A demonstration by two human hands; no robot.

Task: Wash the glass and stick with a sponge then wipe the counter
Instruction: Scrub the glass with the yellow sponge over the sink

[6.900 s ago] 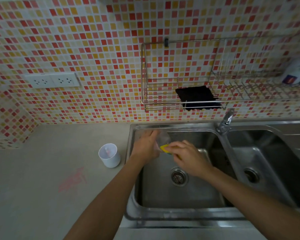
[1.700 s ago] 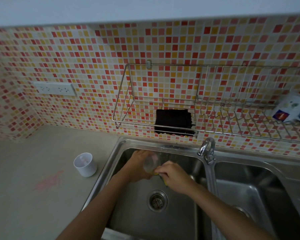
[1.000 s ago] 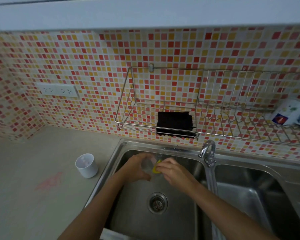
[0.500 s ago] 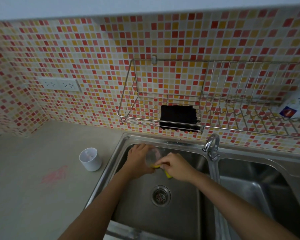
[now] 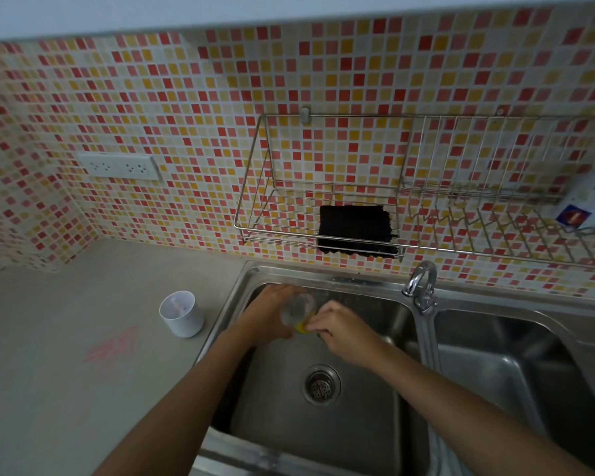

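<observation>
Over the left basin of the steel sink (image 5: 327, 438), my left hand (image 5: 267, 316) grips a clear glass (image 5: 296, 309), tilted with its mouth toward me. My right hand (image 5: 340, 329) presses a yellow sponge (image 5: 302, 327) against the glass's lower side; most of the sponge is hidden under my fingers. The grey counter (image 5: 49, 389) lies to the left, with a pink smear (image 5: 112, 345) on it. A white cup (image 5: 181, 314) stands beside the sink with something pale inside; I cannot tell if it is the stick.
A chrome tap (image 5: 421, 286) rises between the two basins. A wire rack (image 5: 409, 214) on the tiled wall holds a black cloth (image 5: 356, 230) and a white bottle (image 5: 588, 204) at the far right. A double socket (image 5: 119, 165) sits on the wall.
The glass has stayed in my left hand over the basin while my right hand shifted the sponge slightly around it. My head has tilted a little, moving the view.
</observation>
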